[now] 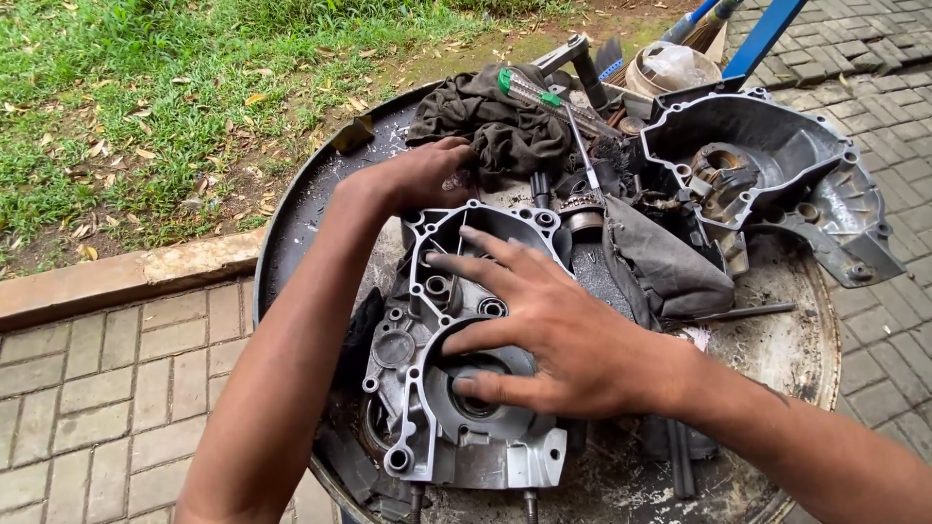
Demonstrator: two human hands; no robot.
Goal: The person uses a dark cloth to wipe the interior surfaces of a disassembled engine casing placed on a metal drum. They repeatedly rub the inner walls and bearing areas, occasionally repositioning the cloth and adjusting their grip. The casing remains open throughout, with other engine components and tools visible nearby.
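grey engine casing [442, 388] under splayed right hand [563, 335]

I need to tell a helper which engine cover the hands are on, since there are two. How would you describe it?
Start at the big round metal tray beside the grass. The cover lies at the tray's near edge, under the right hand, with the left hand at its far end. Unlike the darker, dirtier cover at the far right, it is clean, pale grey.

Both arms are bare from the frame's edge to the fingertips, with no sleeves in view. The left hand [419, 177] and the right hand [558, 335] wear no gloves, rings or watch. Fingernails are short, with dark grime on the fingers.
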